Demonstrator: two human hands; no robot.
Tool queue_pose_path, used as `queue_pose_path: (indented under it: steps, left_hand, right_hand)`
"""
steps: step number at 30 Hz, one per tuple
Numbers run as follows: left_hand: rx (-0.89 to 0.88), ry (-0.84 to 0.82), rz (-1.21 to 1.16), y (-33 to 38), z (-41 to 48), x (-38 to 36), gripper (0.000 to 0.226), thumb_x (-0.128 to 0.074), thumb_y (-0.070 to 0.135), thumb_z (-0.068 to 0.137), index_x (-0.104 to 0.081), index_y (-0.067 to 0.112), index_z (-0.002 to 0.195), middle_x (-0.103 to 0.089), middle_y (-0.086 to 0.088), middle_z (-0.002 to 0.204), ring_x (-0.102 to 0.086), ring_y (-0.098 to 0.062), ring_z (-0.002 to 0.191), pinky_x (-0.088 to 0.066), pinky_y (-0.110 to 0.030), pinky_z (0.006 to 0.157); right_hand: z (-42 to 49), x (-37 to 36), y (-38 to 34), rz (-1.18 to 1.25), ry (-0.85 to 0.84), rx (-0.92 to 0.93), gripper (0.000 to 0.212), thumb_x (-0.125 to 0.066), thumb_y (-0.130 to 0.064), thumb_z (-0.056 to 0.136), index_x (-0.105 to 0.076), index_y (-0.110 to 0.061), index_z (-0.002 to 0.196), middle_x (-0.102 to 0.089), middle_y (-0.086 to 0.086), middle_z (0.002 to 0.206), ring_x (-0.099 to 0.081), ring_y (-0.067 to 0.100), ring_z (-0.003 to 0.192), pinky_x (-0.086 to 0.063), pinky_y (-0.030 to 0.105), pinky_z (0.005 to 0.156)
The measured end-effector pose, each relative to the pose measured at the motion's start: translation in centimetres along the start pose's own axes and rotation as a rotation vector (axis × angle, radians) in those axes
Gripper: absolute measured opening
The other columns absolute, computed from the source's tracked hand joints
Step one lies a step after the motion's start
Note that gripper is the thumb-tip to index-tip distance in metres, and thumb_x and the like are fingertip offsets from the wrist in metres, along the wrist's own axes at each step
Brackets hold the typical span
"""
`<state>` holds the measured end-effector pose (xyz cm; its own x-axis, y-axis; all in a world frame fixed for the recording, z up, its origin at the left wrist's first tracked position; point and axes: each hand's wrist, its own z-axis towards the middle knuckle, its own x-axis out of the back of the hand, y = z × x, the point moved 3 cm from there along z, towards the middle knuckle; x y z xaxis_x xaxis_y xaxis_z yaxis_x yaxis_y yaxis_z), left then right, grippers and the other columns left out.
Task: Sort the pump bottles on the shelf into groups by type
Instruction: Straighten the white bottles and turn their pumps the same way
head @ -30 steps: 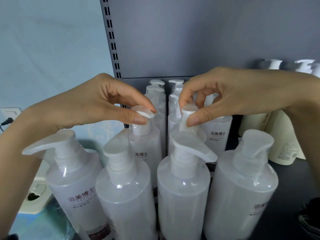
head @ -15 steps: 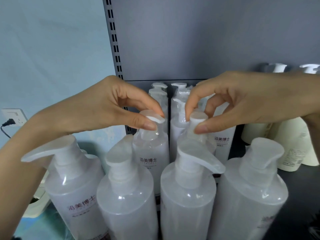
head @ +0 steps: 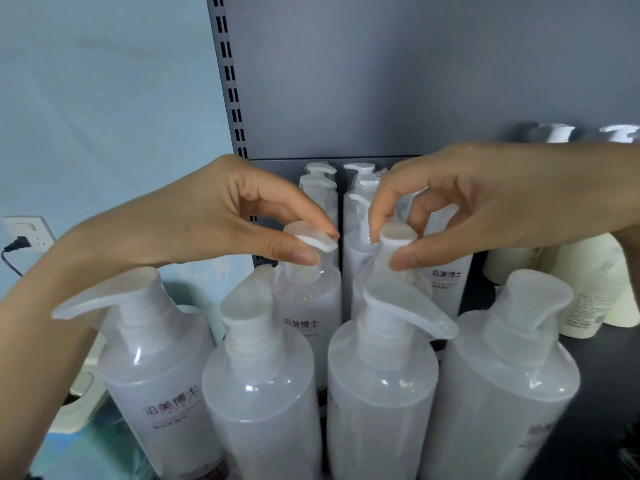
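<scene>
Several translucent white pump bottles stand in rows on a dark shelf (head: 616,386). My left hand (head: 214,220) pinches the pump head of a second-row bottle (head: 308,306) between thumb and fingers. My right hand (head: 478,206) pinches the pump head of the neighbouring second-row bottle (head: 398,237), whose body is mostly hidden behind a front bottle (head: 381,393). More of the same bottles stand behind, toward the back panel. Cream opaque pump bottles (head: 588,282) stand in a group at the right.
The grey shelf back panel (head: 415,81) and a slotted upright (head: 228,81) rise behind the bottles. Left of the upright is a pale blue wall with a socket and plug (head: 24,237). Front-row bottles stand close under both wrists.
Both hands keep their pinch on the two pump heads. The view has shifted slightly, so bottles and hands sit lower in frame; the two gripped bottles look barely moved.
</scene>
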<state>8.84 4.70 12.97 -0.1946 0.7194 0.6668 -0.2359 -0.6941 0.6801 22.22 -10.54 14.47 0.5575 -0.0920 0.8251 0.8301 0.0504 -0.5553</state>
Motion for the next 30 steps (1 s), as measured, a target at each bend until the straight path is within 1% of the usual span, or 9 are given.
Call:
queue_pose_path:
  steps: [3,6,11,14,18,21,24,27,30]
  left_hand:
    - [0.019,-0.033,-0.032,-0.1,0.1,0.1,0.031,-0.074,0.028,0.059,-0.076,0.027,0.09,-0.076,0.002,0.092,-0.07,-0.011,0.095,-0.052,-0.014,0.072]
    - [0.032,-0.093,-0.054,0.0,0.0,0.3,0.033,-0.081,0.023,0.061,-0.075,0.027,0.093,-0.075,0.003,0.095,-0.068,-0.012,0.099,-0.051,-0.012,0.072]
    - [0.033,-0.095,-0.083,-0.1,-0.2,0.3,0.029,-0.072,0.017,0.069,-0.074,0.026,0.097,-0.075,0.003,0.098,-0.068,-0.015,0.1,-0.053,-0.016,0.076]
    - [0.023,-0.065,-0.047,-0.1,-0.2,0.3,0.027,-0.071,0.025,0.067,-0.075,0.032,0.092,-0.075,0.006,0.097,-0.069,-0.015,0.097,-0.054,-0.019,0.079]
    - [0.016,-0.065,-0.023,-0.1,-0.2,0.4,0.026,-0.071,0.029,0.067,-0.076,0.034,0.092,-0.075,0.005,0.097,-0.069,-0.011,0.092,-0.054,-0.02,0.078]
    - [-0.002,-0.061,-0.049,-0.4,-0.3,0.3,0.025,-0.07,0.029,0.069,-0.076,0.035,0.093,-0.075,0.002,0.094,-0.067,-0.007,0.082,-0.053,-0.02,0.073]
    - [-0.012,-0.062,-0.113,-1.0,-0.4,0.1,0.025,-0.07,0.029,0.068,-0.076,0.036,0.091,-0.075,0.003,0.09,-0.065,-0.001,0.078,-0.052,-0.016,0.069]
    - [-0.017,-0.073,-0.176,-1.4,-0.4,0.0,0.026,-0.069,0.03,0.066,-0.076,0.039,0.089,-0.075,0.01,0.089,-0.067,0.003,0.08,-0.053,-0.014,0.07]
    - [-0.035,-0.051,-0.176,-1.8,-0.3,-0.1,0.025,-0.07,0.031,0.066,-0.076,0.039,0.089,-0.075,0.007,0.092,-0.067,0.001,0.083,-0.055,-0.017,0.075]
  right_hand:
    - [-0.1,0.0,-0.2,-0.027,0.005,-0.007,0.028,-0.073,-0.033,0.068,-0.068,-0.02,0.092,-0.068,-0.006,0.092,-0.07,0.02,0.078,-0.057,0.022,0.062]
    - [-0.3,0.0,-0.5,-0.068,0.006,-0.018,0.032,-0.074,-0.041,0.066,-0.069,-0.027,0.095,-0.07,-0.003,0.091,-0.069,0.017,0.079,-0.056,0.037,0.073]
    - [-0.3,0.0,-0.9,-0.108,0.01,-0.042,0.033,-0.073,-0.049,0.063,-0.066,-0.039,0.094,-0.071,-0.006,0.084,-0.068,0.008,0.07,-0.056,0.047,0.076]
    - [-0.5,0.0,-0.8,-0.13,0.03,-0.049,0.035,-0.073,-0.052,0.063,-0.066,-0.04,0.095,-0.07,-0.011,0.086,-0.068,0.007,0.075,-0.056,0.039,0.077]
    - [-1.7,0.1,-0.2,-0.059,0.09,-0.046,0.031,-0.075,-0.043,0.068,-0.067,-0.037,0.098,-0.066,-0.021,0.103,-0.068,0.005,0.087,-0.052,0.015,0.076]
    - [-3.5,0.1,0.3,-0.01,0.273,-0.032,0.032,-0.069,-0.047,0.07,-0.067,-0.036,0.101,-0.065,-0.017,0.112,-0.067,0.007,0.098,-0.051,0.022,0.084]
    - [-5.8,-0.8,0.5,0.161,0.582,0.037,0.028,-0.064,-0.038,0.076,-0.069,-0.026,0.101,-0.069,-0.007,0.109,-0.066,0.014,0.101,-0.053,0.032,0.088]
    - [-7.5,-3.1,0.6,0.286,0.858,0.091,0.025,-0.056,-0.032,0.081,-0.067,-0.016,0.097,-0.07,-0.011,0.103,-0.066,0.007,0.096,-0.056,0.025,0.081]
    - [-8.6,-5.5,1.0,0.316,0.989,0.073,0.029,-0.045,-0.032,0.086,-0.065,-0.014,0.097,-0.069,-0.014,0.099,-0.064,0.0,0.093,-0.051,0.012,0.072]
